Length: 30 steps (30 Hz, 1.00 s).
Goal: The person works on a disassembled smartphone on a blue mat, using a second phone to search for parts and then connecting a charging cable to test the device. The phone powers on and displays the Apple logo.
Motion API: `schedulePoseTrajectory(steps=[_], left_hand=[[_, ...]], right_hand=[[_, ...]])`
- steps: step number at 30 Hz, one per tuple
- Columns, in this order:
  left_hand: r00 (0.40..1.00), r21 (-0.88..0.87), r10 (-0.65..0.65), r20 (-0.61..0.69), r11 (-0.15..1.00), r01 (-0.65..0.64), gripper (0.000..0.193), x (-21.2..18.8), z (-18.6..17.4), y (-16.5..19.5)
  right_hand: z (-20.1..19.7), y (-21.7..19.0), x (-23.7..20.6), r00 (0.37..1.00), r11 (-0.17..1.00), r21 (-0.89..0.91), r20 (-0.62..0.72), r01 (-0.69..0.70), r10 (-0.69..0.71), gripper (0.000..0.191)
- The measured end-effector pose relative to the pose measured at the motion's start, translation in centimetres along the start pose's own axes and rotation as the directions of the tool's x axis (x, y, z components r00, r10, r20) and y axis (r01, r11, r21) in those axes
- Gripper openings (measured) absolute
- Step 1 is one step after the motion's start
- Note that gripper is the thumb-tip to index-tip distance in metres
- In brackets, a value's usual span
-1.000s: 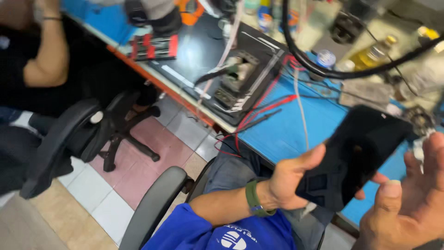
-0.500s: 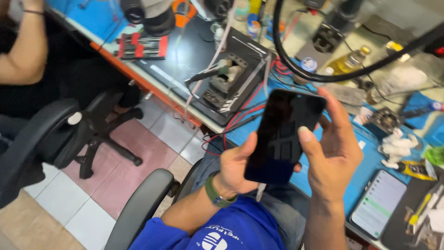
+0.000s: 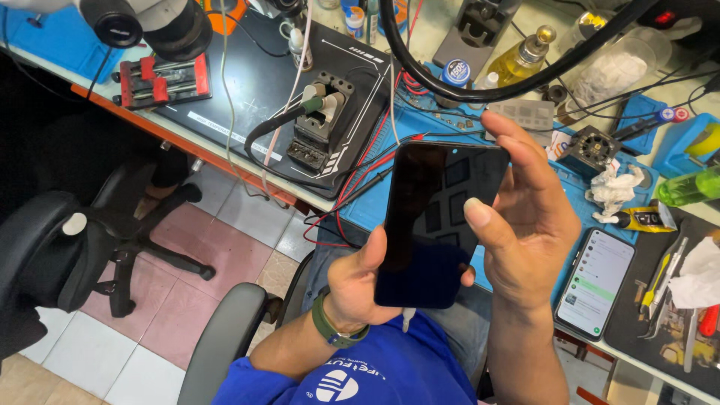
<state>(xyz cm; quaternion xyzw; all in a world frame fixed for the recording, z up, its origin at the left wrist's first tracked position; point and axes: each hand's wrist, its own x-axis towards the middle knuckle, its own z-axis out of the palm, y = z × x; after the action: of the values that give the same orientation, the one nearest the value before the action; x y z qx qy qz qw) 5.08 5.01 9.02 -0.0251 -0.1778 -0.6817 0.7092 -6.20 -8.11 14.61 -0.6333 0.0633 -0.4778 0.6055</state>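
Left hand point(image 3: 358, 289) and right hand point(image 3: 525, 217) both grip the black glossy rectangular smartphone point(image 3: 435, 221), fingers curled closed around its edges

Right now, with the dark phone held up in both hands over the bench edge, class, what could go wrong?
1. The dark phone rests only in the left hand and right hand, partly over the floor gap; a slip could drop it.
2. Red leads run just beneath it and might snag.
3. The lit phone lies near the bench edge by the right forearm; a nudge could knock it off.
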Motion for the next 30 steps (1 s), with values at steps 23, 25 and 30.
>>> schedulePoseTrajectory(steps=[23,25,30], left_hand=[[0.916,0.148,0.383,0.118,0.905,-0.398,0.086,2.2,5.6,6.8],[0.892,0.193,0.437,0.113,0.872,-0.451,0.088,1.0,6.0,7.6],[0.806,0.237,0.576,0.136,0.771,-0.591,0.094,-2.3,7.0,10.6]], right_hand=[[6.4,2.2,-5.4,0.995,0.868,-0.495,0.095,0.042,0.006,0.019],[8.3,1.8,-5.1,0.994,0.857,-0.507,0.103,0.087,-0.040,0.018],[13.5,1.4,-3.4,0.962,0.808,-0.528,0.213,0.261,-0.171,0.017]])
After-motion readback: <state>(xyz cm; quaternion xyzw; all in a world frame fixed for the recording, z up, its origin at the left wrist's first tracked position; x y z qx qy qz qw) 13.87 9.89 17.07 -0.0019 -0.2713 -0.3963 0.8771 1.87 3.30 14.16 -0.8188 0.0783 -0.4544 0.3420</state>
